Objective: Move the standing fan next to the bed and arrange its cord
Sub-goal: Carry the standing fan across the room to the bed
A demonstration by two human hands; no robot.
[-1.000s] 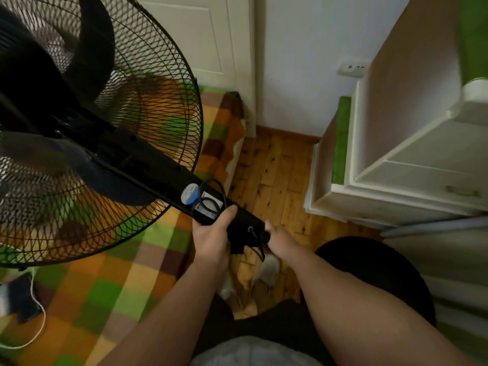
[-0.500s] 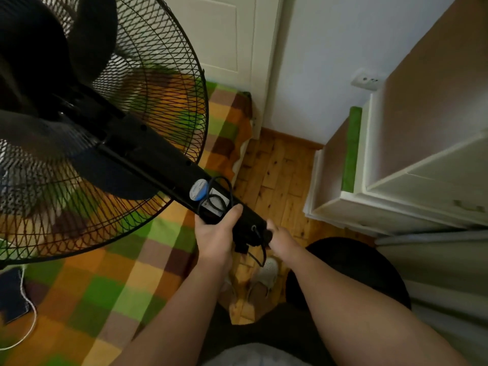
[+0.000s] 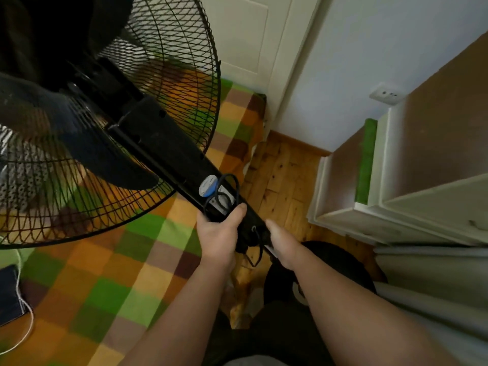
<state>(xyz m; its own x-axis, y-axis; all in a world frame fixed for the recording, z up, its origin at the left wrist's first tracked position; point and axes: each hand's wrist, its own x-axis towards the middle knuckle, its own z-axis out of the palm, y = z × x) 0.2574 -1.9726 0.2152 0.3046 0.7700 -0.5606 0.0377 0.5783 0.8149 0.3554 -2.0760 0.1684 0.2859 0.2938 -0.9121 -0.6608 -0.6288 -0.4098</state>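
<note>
Black fan point(image 3: 163, 143) tilted over bed point(image 3: 132, 273) — left grip point(image 3: 220, 235) wrapped round its neck, right grip point(image 3: 281, 247) closed just below, likely to balance the heavy head; cord point(image 3: 233, 180) looped beside left thumb.

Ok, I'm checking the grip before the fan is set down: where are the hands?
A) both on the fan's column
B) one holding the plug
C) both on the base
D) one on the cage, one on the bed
A: the left hand and the right hand both grip the black column, one below the other.
</note>
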